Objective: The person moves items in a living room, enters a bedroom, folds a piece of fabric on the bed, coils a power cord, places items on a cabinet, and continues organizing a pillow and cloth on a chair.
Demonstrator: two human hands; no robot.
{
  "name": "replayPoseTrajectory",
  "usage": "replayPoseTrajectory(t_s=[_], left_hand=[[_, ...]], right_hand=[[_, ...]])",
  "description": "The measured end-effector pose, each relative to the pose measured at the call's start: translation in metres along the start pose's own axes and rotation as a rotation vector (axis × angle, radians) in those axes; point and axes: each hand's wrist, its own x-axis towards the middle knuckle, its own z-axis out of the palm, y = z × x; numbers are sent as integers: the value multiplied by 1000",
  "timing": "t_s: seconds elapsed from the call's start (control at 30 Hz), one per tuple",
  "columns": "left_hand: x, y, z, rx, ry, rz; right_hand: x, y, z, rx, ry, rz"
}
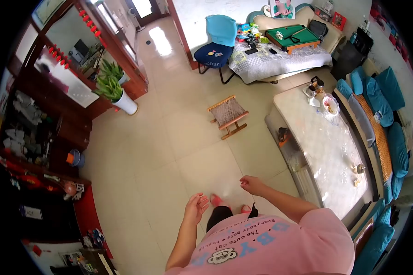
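My left hand (196, 207) hangs in front of my body, palm partly showing, with its fingers apart and loosely bent and nothing in them. To the right, my right hand (251, 184) is held out over the floor with its fingers curled in; I see no object in it. Neither hand touches anything. Ahead of both on the tiles stands a low wooden folding stool (228, 112) with a woven cord seat. A black strap (253, 211) hangs by my waist, near my pink shoes (218, 200).
To the right is a long pale table (323, 151) with a bowl (330, 105), beside a sofa with teal cushions (398, 142). Farther off are a blue chair (219, 39), a toy pool table (293, 36) on a covered daybed and a potted plant (125, 101). Dark cabinets (73, 130) line the left.
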Motion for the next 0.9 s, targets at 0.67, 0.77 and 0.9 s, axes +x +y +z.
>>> replayPoseTrajectory(t_s=[0.67,0.77,0.9], left_hand=[[486,328,218,311,-173,-187],[536,383,242,309,-162,-191],[590,429,271,286,-190,-186]], right_hand=[[405,39,-186,138,254,425],[487,50,-224,155,236,446],[563,41,-253,141,256,429]])
